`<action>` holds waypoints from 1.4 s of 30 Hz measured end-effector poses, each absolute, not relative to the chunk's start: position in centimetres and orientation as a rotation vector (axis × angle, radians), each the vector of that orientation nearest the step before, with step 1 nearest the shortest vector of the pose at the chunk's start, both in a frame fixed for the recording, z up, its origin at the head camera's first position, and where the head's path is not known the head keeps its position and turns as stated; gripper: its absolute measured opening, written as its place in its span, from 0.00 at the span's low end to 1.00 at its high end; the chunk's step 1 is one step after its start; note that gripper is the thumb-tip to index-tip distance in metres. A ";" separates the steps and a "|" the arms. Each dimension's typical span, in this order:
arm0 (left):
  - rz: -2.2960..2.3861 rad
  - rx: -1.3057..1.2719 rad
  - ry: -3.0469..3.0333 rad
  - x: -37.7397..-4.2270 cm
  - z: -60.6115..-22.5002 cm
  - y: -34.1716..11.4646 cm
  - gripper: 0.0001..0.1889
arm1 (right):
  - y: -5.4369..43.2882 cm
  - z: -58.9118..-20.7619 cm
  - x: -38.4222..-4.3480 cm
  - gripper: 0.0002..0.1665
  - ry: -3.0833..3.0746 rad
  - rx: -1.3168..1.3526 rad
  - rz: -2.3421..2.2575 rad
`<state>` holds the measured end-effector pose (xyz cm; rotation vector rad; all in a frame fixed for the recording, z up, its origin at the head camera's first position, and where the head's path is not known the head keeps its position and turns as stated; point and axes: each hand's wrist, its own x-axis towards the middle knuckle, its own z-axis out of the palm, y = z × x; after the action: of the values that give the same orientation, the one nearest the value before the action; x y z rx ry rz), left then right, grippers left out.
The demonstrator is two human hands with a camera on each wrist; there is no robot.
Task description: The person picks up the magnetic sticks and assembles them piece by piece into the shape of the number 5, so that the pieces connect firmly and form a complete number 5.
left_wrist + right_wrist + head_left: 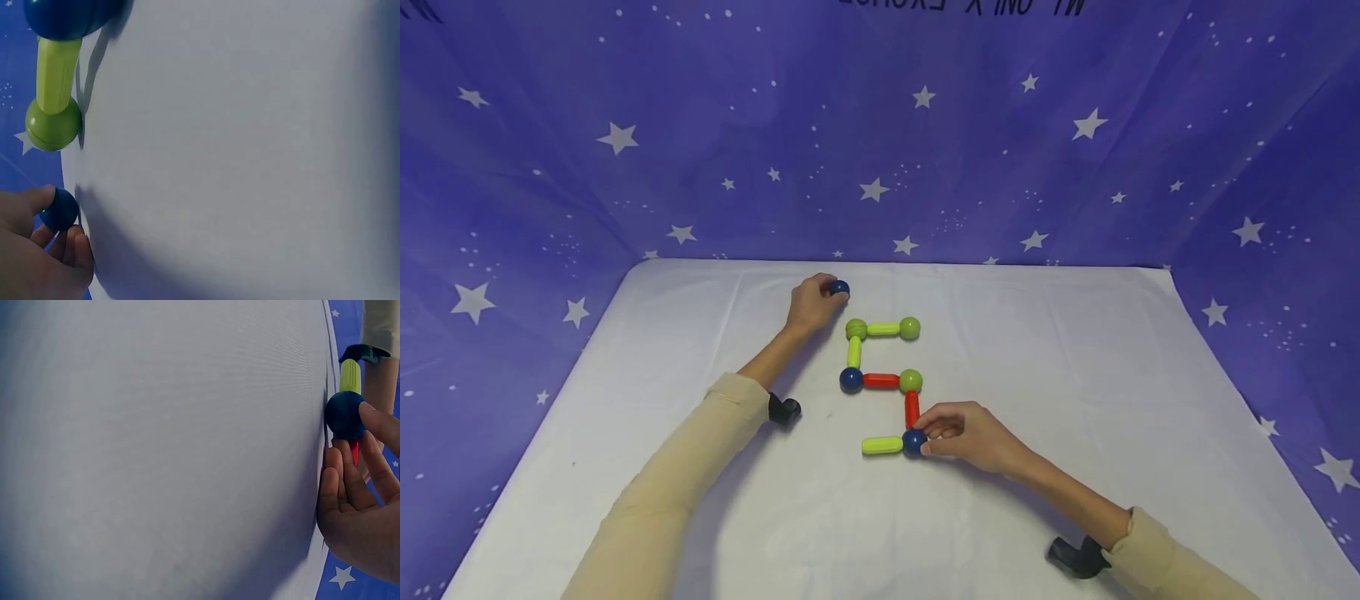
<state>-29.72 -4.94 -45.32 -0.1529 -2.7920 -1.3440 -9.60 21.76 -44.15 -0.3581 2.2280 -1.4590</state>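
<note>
Between the thumb and fingers of my left hand (814, 302) is a loose blue ball (840, 288), near the far edge of the table; the left wrist view shows this ball (60, 210) pinched too. My right hand (973, 435) pinches another blue ball (913, 442) at the near corner of a zigzag of rods and balls. A red rod (912, 410) runs from that ball up to a green ball (911, 381), and a yellow-green rod (882, 446) sticks out leftward with a free end. In the right wrist view, thumb and fingertips lie against the blue ball (346, 415).
The rest of the zigzag has a red rod (881, 381), a blue corner ball (852, 380), yellow-green rods (883, 329) and green balls (857, 329). It lies on a white-covered table (760, 517). A blue starry cloth (880, 150) stands behind and at the sides.
</note>
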 end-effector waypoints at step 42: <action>-1.572 -0.702 -2.901 -10.0 -44.8 -9.1 0.17 | 21.6 -44.2 -9.6 0.14 2.216 -0.337 -1.467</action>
<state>-9.96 -9.06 -44.80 -0.7018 -2.9014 -1.5716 -9.63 21.57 -44.19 -0.3366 2.2160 -1.4673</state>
